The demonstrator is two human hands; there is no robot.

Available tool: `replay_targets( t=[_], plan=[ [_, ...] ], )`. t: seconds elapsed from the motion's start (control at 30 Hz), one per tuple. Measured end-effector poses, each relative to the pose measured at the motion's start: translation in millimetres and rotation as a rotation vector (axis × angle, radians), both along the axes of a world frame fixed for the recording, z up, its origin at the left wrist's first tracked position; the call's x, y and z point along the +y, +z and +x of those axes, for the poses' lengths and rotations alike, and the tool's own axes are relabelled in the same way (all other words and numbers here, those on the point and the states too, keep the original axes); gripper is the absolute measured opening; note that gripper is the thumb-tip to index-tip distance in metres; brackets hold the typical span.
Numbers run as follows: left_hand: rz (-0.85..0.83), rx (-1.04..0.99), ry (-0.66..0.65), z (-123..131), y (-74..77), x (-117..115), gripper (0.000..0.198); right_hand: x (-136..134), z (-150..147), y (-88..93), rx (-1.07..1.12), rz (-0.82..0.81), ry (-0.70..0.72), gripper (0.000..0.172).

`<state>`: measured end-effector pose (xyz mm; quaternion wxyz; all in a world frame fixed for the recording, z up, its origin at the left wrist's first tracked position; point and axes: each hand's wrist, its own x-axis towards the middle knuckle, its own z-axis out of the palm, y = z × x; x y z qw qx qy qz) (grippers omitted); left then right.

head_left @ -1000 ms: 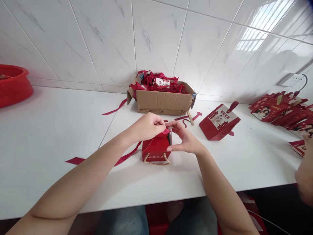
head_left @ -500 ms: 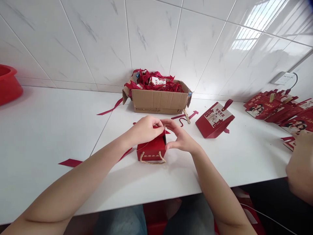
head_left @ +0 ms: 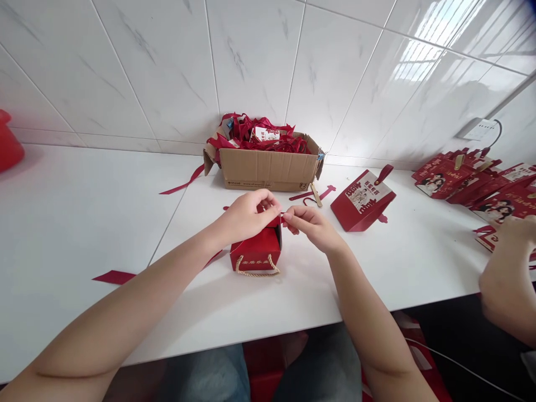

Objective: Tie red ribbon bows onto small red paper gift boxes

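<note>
A small red gift box (head_left: 256, 252) with gold lettering and a twisted gold cord handle (head_left: 257, 273) stands on the white table in front of me. My left hand (head_left: 253, 216) reaches over its top, thumb and fingertips pinched together at the right upper edge. Fingertips of my right hand (head_left: 309, 224) meet them there, pinching a narrow red strip (head_left: 282, 218). Both hands appear to hold this strip; its far part is hidden by the fingers. A red ribbon (head_left: 114, 277) lies on the table to the left and runs toward the box behind my left forearm.
Behind the box is a cardboard carton (head_left: 268, 167) full of red ribbons. A finished-looking red gift bag (head_left: 362, 200) stands to the right, with several more bags (head_left: 444, 178) beyond it. Another person's arm (head_left: 508, 279) is at the far right. A red tub (head_left: 9, 146) stands left.
The fingers of my right hand, spread beside the box before, have closed on the narrow red strip. My left hand stays at the box top. The whole view has shifted slightly.
</note>
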<state>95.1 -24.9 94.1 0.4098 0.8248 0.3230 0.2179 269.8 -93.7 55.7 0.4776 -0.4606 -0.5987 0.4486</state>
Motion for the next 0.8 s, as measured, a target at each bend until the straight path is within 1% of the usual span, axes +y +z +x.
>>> replay_targets(
  t=[0.1, 0.2, 0.27, 0.33, 0.43, 0.5, 0.53, 0.57, 0.63, 0.67, 0.7, 0.73, 0.77, 0.8],
  plan=[
    [0.090, -0.017, -0.068, 0, 2.0, -3, 0.038, 4, 1, -3.9, 0.158, -0.018, -0.002, 0.031],
    [0.067, 0.059, -0.128, -1, 3.7, -4, 0.040, 5, 7, -3.5, 0.399, -0.020, -0.059, 0.029],
    [0.064, 0.100, -0.115, -3, 4.0, -4, 0.039, 5, 18, -0.9, 0.590, 0.057, -0.136, 0.033],
    [0.091, 0.140, -0.101, -4, 3.2, -3, 0.036, 3, 32, 1.3, 0.775, 0.184, -0.213, 0.034],
    [0.119, 0.196, -0.121, -5, 2.0, -1, 0.034, 3, 56, -0.9, 1.002, 0.355, -0.315, 0.025],
    [0.107, 0.217, -0.136, -7, 4.5, 1, 0.040, 8, 67, -6.3, 1.083, 0.374, -0.419, 0.019],
    [0.104, 0.214, -0.128, -8, 7.5, 3, 0.045, 12, 70, -9.4, 1.097, 0.338, -0.496, 0.020],
    [0.107, 0.202, -0.103, -11, 11.8, 5, 0.049, 16, 72, -12.3, 1.091, 0.271, -0.601, 0.024],
    [0.134, 0.170, -0.008, -19, 23.8, 11, 0.050, 23, 70, -15.6, 1.013, 0.132, -0.875, 0.033],
    [0.156, 0.166, 0.058, -25, 30.7, 15, 0.048, 24, 69, -15.5, 0.934, 0.112, -0.996, 0.035],
    [0.178, 0.181, 0.119, -33, 37.5, 19, 0.046, 24, 66, -14.1, 0.831, 0.132, -1.059, 0.038],
    [0.197, 0.223, 0.163, -40, 43.7, 23, 0.046, 22, 64, -11.8, 0.710, 0.164, -1.029, 0.042],
    [0.215, 0.280, 0.184, -48, 48.7, 28, 0.047, 19, 61, -9.0, 0.573, 0.179, -0.901, 0.047],
    [0.218, 0.351, 0.166, -56, 52.4, 32, 0.048, 15, 59, -6.4, 0.420, 0.134, -0.683, 0.052]
  ],
)
